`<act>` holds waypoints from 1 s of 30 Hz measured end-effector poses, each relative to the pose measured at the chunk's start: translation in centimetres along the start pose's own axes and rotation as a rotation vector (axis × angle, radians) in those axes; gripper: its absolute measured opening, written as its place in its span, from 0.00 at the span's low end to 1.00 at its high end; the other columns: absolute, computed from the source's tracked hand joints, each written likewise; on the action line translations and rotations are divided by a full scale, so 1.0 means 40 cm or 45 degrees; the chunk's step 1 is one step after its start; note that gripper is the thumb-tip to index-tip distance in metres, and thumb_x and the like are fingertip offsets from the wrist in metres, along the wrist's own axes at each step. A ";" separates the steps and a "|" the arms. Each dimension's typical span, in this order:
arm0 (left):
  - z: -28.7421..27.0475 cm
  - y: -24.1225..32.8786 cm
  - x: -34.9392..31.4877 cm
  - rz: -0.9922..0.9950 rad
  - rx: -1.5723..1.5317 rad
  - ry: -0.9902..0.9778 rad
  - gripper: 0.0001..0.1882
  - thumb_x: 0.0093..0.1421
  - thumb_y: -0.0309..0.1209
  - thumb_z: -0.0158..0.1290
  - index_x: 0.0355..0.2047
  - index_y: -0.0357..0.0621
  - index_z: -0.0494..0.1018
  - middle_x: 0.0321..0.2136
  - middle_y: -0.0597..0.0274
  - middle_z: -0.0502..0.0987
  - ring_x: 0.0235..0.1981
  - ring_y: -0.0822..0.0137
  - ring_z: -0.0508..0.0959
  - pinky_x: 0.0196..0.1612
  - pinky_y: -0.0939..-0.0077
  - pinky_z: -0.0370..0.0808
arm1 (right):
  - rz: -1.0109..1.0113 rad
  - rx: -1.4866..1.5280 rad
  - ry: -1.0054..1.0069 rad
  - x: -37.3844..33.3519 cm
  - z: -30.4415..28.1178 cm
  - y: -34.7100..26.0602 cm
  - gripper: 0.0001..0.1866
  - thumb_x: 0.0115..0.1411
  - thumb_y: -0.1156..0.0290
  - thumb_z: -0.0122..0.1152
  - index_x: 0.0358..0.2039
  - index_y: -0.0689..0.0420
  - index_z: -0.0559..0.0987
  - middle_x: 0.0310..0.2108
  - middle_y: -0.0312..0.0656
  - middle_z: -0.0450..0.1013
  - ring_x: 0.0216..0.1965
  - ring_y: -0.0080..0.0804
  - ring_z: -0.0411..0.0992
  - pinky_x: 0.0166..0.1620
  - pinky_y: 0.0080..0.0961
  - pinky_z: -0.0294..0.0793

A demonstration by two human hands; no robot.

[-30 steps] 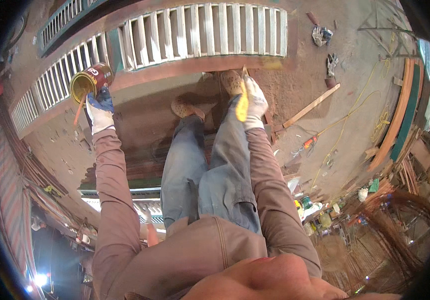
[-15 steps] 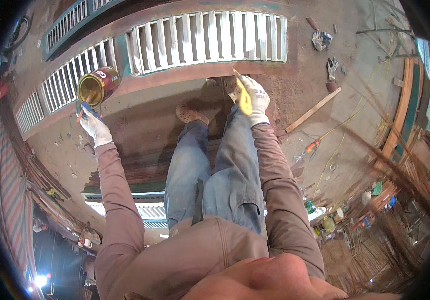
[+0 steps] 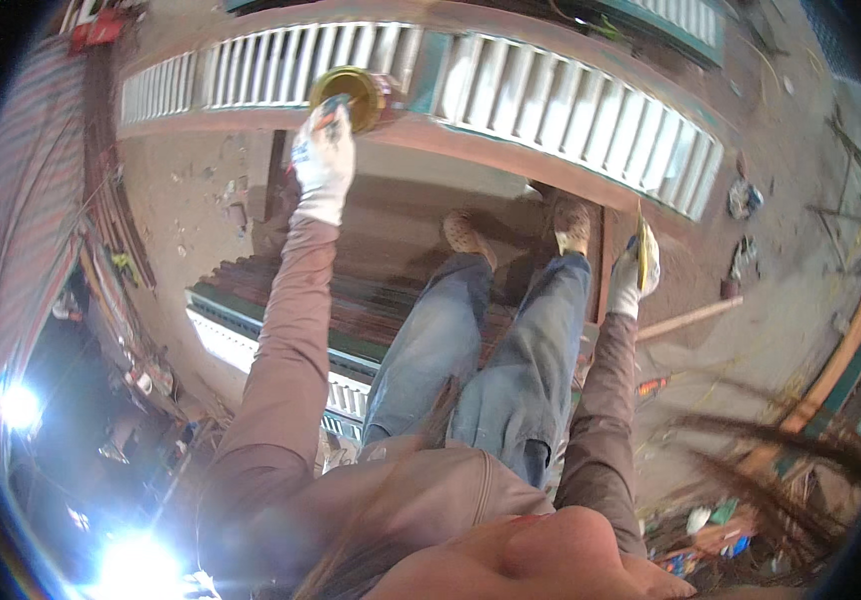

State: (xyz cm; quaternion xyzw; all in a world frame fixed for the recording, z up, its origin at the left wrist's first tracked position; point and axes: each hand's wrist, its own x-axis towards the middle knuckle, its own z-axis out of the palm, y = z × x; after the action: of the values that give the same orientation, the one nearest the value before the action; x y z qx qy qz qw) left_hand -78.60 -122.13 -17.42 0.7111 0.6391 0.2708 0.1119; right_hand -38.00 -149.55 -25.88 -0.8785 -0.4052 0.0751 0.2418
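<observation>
My left hand [image 3: 324,170], in a white glove, is closed at the near rim of an open paint can [image 3: 383,103]. The can tilts with its mouth toward me, and an orange-handled stick or brush shows at its rim by my fingers. Behind the can lies a long brown-framed panel with white slats [image 3: 571,105] and green edging. My right hand [image 3: 631,275], also gloved, grips a yellow-handled paintbrush [image 3: 647,243]. The brush's thin tip points up toward the panel's near right edge; whether it touches the frame I cannot tell.
Another slatted panel [image 3: 666,15] lies beyond the first. More slatted pieces [image 3: 221,335] lie beside my legs. A wooden strip [image 3: 691,318], an orange-handled tool [image 3: 653,386] and a crumpled glove [image 3: 744,258] are on the floor at the right. Striped sheeting [image 3: 41,200] hangs at the left.
The view has swung left, so panels and floor things appear further right. The can now overlaps the panel's slats near the green divider. My right hand has moved along to the panel's right end.
</observation>
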 end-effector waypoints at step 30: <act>-0.257 0.119 -0.042 0.040 -0.245 0.254 0.07 0.60 0.23 0.54 0.39 0.39 0.75 0.28 0.52 0.80 0.28 0.55 0.81 0.30 0.69 0.76 | 0.527 1.454 -0.586 -0.070 0.225 -0.975 0.12 0.61 0.71 0.60 0.42 0.63 0.76 0.32 0.37 0.74 0.31 0.23 0.71 0.36 0.23 0.71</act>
State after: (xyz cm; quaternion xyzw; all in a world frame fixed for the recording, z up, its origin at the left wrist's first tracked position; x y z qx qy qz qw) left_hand -80.05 -126.45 -6.90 0.6766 0.6070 0.4019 0.1111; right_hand -69.14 -126.73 -14.96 -0.6330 -0.1653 0.5102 0.5583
